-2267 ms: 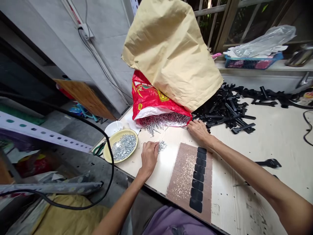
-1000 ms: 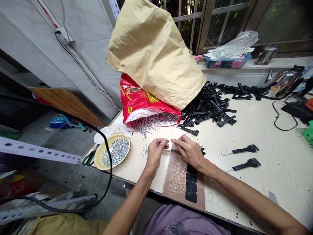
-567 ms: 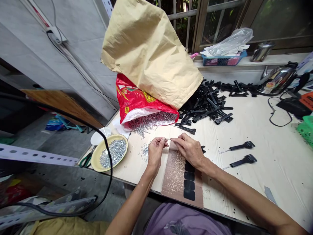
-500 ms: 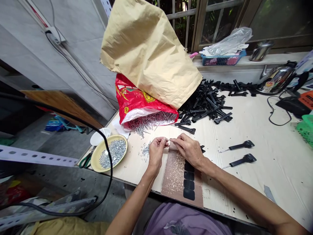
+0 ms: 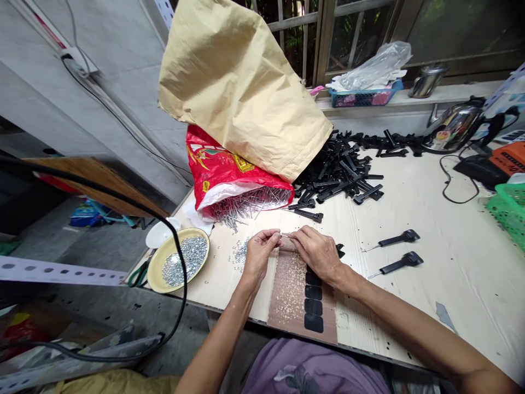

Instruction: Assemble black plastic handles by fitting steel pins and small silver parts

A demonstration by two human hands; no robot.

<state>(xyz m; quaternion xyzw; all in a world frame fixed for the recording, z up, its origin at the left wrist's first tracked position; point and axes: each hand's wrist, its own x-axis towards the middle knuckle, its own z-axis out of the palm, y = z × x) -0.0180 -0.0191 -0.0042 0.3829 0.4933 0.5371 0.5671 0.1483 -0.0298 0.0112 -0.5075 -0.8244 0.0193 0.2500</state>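
My left hand [image 5: 261, 253] and my right hand [image 5: 319, 253] meet over the brown board [image 5: 283, 306], fingertips pinched. A thin metal rod [image 5: 284, 235] spans the small gap between them, an end in each pinch. Its far ends are hidden by my fingers. Beside my left hand lies a scatter of small shiny metal pieces [image 5: 238, 255], too small to name exactly. Black square pads [image 5: 314, 307] line the board's right side below my right hand. Behind my hands, a red bag [image 5: 229, 169] opens toward me, full of thin metal rods [image 5: 250, 203].
A yellow bowl [image 5: 153, 272] of small metal pieces stands at the left edge, near green-handled scissors [image 5: 138, 273]. Black plastic parts [image 5: 348, 169] are heaped behind. Two black pieces with metal shafts [image 5: 400, 238] lie at right. A kettle [image 5: 453, 126] and green basket [image 5: 508, 210] stand farther right.
The whole view has shifted slightly, so things sit a little farther left. The rod between my fingertips shows more clearly now, and both hands keep their pinch.
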